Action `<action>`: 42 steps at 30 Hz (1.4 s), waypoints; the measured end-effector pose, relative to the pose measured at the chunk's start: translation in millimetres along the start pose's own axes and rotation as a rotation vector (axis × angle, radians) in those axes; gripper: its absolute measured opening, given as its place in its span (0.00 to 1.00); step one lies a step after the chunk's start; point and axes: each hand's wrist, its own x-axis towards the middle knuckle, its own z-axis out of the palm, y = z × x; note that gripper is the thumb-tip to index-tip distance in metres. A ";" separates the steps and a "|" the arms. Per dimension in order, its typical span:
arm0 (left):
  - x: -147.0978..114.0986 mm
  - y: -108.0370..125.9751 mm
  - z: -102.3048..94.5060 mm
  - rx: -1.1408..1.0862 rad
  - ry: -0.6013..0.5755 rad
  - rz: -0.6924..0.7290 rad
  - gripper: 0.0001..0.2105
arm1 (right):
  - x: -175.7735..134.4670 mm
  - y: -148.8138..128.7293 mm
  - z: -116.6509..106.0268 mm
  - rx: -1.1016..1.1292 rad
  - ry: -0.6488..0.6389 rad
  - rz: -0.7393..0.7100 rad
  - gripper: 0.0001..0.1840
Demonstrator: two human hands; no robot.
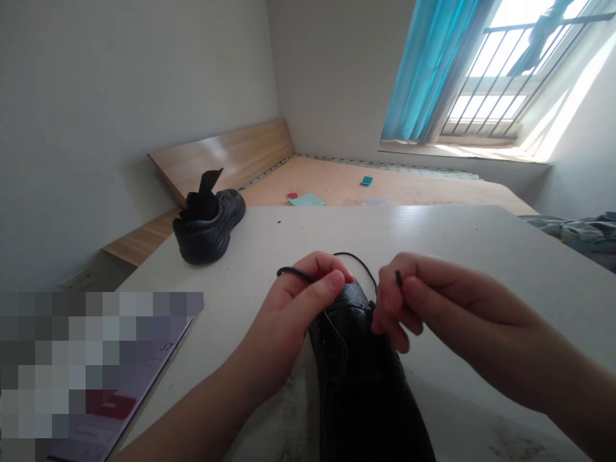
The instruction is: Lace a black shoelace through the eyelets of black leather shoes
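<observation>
A black leather shoe rests on the white table in front of me, its toe pointing away. My left hand is closed at the left side of the toe, with a loop of black shoelace running round its fingers. Between the thumb and forefinger of my right hand I pinch the lace's end, whose dark tip sticks up. A thin stretch of lace arcs over the table beyond the toe, linking the two hands. My fingers hide part of the shoe's front.
Another black shoe with its tongue standing up is at the table's far left. A flat panel, partly pixelated, lies at the near left. Beyond the white table is a wooden bed board with small teal and red items.
</observation>
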 end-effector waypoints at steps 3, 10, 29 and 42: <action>3.6 10.1 -4.6 -0.291 0.044 0.013 0.07 | 9.1 -12.4 -1.4 -0.014 0.065 0.013 0.10; 0.1 28.9 -12.2 -0.560 0.085 0.076 0.14 | 36.2 -15.8 30.6 -0.515 -0.084 0.120 0.11; 8.9 20.0 -29.6 0.718 0.135 -0.072 0.28 | 58.6 12.4 4.8 -0.370 0.170 0.145 0.16; 8.0 21.8 -34.8 1.072 -0.219 0.125 0.20 | 44.5 -3.1 3.3 -0.780 -0.171 0.038 0.13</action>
